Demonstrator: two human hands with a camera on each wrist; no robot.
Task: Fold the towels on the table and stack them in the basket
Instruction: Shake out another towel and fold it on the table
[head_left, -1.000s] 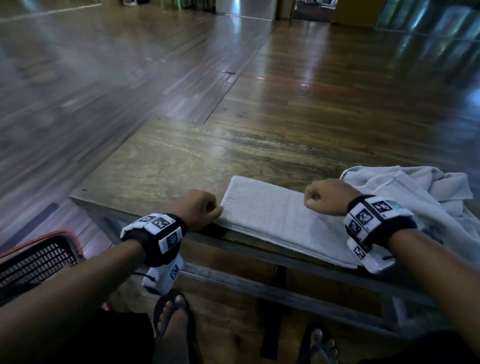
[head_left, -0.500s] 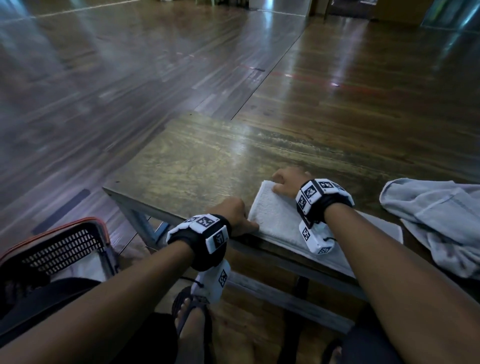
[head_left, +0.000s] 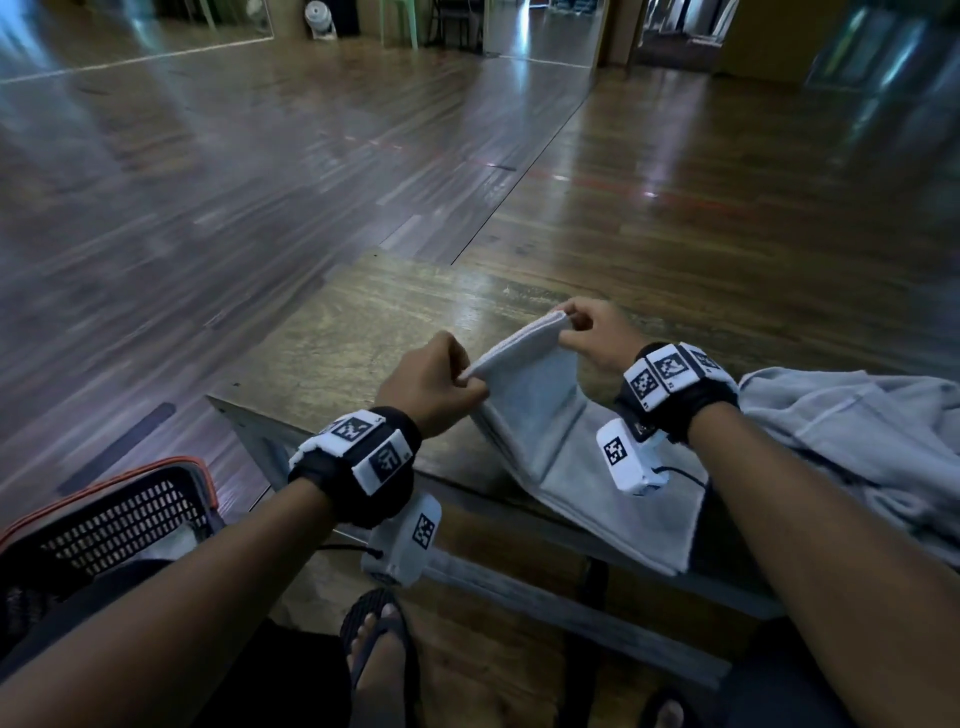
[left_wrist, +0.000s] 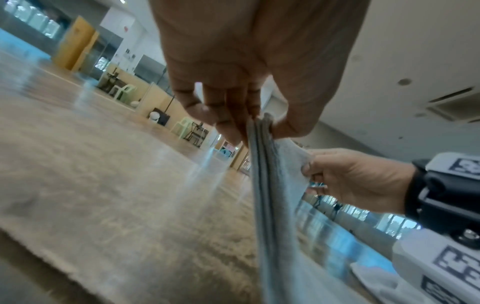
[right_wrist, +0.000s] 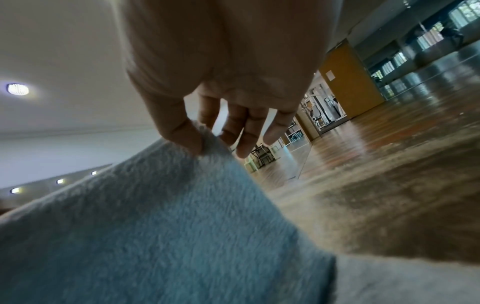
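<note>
A folded pale grey towel (head_left: 545, 415) lies along the near edge of the wooden table (head_left: 363, 332), its left end lifted off the top. My left hand (head_left: 441, 382) pinches the near corner of that raised end, seen edge-on as layered cloth (left_wrist: 262, 131) in the left wrist view. My right hand (head_left: 587, 332) pinches the far corner, thumb on the terry cloth (right_wrist: 202, 142). A black mesh basket (head_left: 119, 514) with an orange rim sits on the floor at lower left, something white inside it.
A crumpled grey towel (head_left: 857, 431) lies heaped on the table to the right. The table's left corner (head_left: 213, 400) is close to the basket. My sandalled feet (head_left: 379, 654) are under the table edge. Polished wood floor stretches beyond.
My right hand crossed from the towel's right part to its left end. Both hands now pinch the left corners and have raised that end off the table, where it lay flat before.
</note>
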